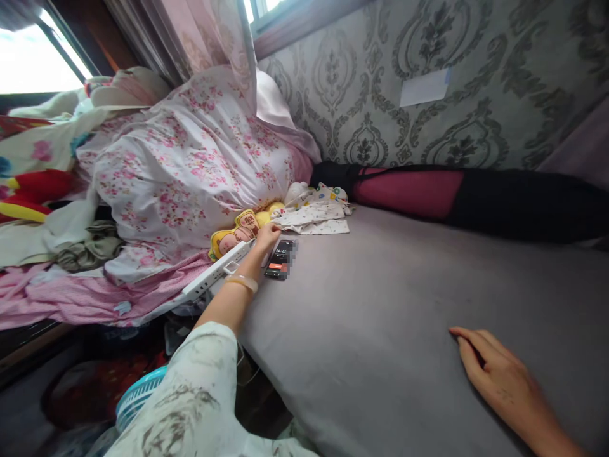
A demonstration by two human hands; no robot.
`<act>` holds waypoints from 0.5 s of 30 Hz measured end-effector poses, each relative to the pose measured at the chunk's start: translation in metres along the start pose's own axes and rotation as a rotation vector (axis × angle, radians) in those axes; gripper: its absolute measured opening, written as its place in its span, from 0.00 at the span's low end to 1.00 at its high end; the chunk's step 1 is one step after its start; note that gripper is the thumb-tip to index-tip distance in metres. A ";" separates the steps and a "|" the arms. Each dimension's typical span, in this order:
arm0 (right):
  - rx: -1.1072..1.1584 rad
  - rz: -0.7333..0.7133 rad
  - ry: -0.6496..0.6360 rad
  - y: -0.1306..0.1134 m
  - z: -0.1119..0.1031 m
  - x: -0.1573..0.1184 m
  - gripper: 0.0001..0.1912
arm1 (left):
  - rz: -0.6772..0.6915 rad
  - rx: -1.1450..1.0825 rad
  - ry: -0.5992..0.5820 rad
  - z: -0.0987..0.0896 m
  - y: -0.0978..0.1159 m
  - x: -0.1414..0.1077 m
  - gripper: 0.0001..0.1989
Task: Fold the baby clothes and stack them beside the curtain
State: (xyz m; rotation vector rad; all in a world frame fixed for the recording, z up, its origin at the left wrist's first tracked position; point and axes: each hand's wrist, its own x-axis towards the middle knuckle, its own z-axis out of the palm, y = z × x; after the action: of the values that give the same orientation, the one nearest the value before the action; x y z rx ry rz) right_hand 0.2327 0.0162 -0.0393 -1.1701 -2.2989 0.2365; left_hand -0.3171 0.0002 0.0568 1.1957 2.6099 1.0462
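My left hand point(268, 236) reaches far forward over the grey bed sheet point(361, 330), its fingers closed in a pinch. The fingertips are at the left end of a small white patterned garment point(316, 217); whether they grip the cloth is too small to tell. Just below and right of this hand lies a smartphone point(280, 260) with a lit screen, partly blurred out. A white power strip point(216, 271) runs along the bed edge under my left forearm. My right hand point(504, 381) rests on the sheet at the lower right, fingers stretched out, holding nothing.
Yellow cartoon plush toys point(233, 238) sit beside the strip, against a floral quilt point(190, 152). A long black and dark red bundle point(409, 193) lies along the patterned wall point(333, 95). A blue fan-like slatted object point(137, 397) stands below the bed edge, near cables.
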 end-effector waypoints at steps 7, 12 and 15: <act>-0.052 -0.035 0.020 -0.006 -0.001 0.001 0.16 | -0.080 0.102 0.135 0.002 -0.004 0.052 0.15; -0.069 -0.032 0.031 -0.010 -0.003 0.001 0.16 | -0.160 0.108 0.139 0.016 -0.001 0.063 0.16; -0.077 -0.037 0.037 -0.011 -0.003 0.000 0.15 | -0.202 0.088 0.147 0.023 0.003 0.065 0.14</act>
State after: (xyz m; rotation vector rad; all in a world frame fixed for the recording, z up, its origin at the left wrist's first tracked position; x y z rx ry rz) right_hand 0.2270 0.0092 -0.0324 -1.1589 -2.3128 0.1132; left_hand -0.3527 0.0596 0.0536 0.8768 2.8429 1.0251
